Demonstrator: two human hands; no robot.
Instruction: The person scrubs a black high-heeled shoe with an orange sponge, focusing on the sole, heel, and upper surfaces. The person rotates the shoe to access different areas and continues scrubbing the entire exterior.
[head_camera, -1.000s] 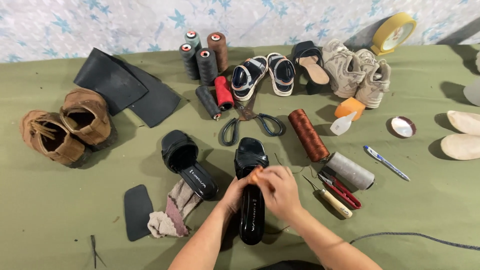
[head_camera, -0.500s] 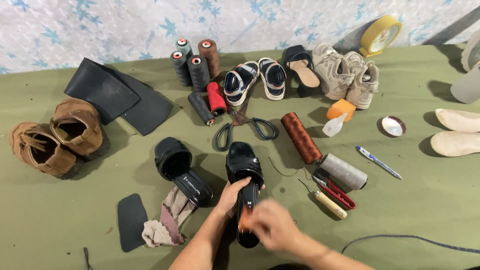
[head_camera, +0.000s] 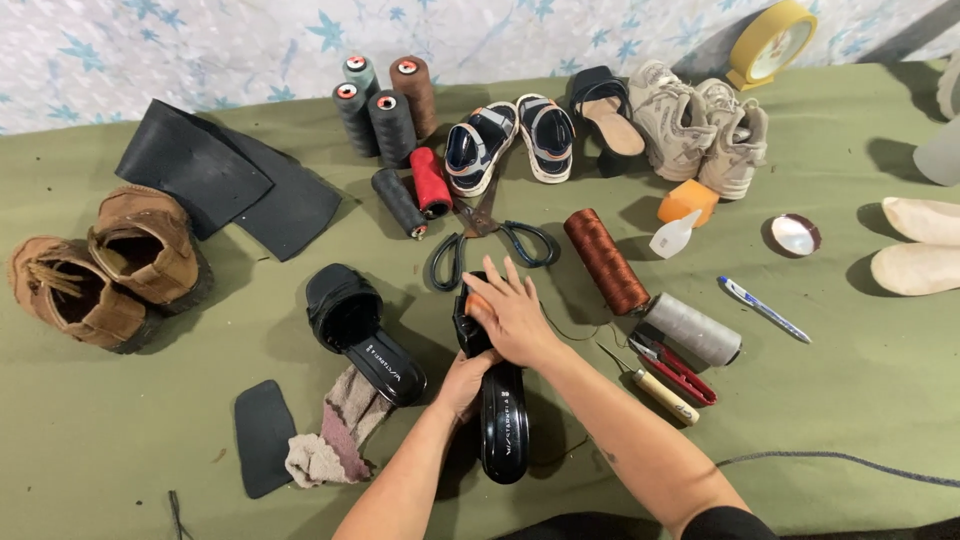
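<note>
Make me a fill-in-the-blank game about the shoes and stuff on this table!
1. The right hand presses a small ____ pad onto the black sandal.
2. The left hand grips that sandal's ____ side.
3. The scissors have ____ handles.
4. The brown boots sit on a ____ cloth.

Missing words: orange; left; black; green

Toe strap of the black sandal (head_camera: 503, 420) hidden under the right hand (head_camera: 515, 320); only a sliver of an orange piece (head_camera: 477, 303) showing beneath its fingers, kind impossible to tell. Left hand (head_camera: 462, 380) partly covered by the right wrist. Yellow round thing (head_camera: 765, 42) cut off at the top edge. Pale container (head_camera: 940, 152) cropped at the right edge. Scissors (head_camera: 478, 240) blades tucked under the red spool (head_camera: 430, 182).
</note>
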